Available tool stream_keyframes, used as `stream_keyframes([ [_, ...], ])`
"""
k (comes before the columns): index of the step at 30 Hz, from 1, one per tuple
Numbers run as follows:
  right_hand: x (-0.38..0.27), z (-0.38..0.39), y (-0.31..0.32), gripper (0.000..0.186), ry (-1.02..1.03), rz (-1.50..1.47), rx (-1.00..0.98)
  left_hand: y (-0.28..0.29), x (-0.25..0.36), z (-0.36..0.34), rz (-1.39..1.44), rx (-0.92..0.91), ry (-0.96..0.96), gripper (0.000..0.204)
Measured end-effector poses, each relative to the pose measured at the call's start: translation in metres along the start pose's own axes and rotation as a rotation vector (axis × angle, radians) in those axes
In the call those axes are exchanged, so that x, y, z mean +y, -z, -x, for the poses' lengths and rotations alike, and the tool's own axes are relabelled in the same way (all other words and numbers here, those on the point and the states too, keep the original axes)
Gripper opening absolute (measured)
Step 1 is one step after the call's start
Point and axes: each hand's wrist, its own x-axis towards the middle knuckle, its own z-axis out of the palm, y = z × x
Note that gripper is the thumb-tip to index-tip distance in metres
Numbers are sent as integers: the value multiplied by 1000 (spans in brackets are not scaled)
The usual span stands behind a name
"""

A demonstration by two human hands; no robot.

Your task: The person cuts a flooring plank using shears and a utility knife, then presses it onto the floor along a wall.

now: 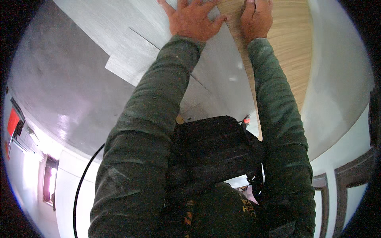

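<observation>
My left hand (193,19) lies with spread fingers on pale grey plank-like panels (131,59), close to their right edge. Its fingertips run up to the top of the picture. My right hand (257,20) is curled closed over a light brown wood-grain panel (291,55), just right of the grey one. Whatever it may be gripping is hidden by the fingers and the picture's edge. Dark green sleeves cover both of my forearms.
A smooth dark grey surface (75,75) spreads left of the panels, and a plain whitish one (337,79) curves on the right. A black bag (214,150) hangs at my chest. A black cable (81,182) loops at lower left. Brown frames (355,170) stand at lower right.
</observation>
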Motion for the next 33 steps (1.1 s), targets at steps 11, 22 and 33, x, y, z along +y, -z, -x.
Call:
stream_keyframes([
  [11,-27,128,35,30,-348,-253,142,5,10,0,31,79,100,79],
  [22,-174,238,13,105,-257,221,-515,0,12,0,61,103,171,102],
  [33,-120,220,44,35,-325,-514,-650,-25,-2,-6,-7,357,40,101],
])
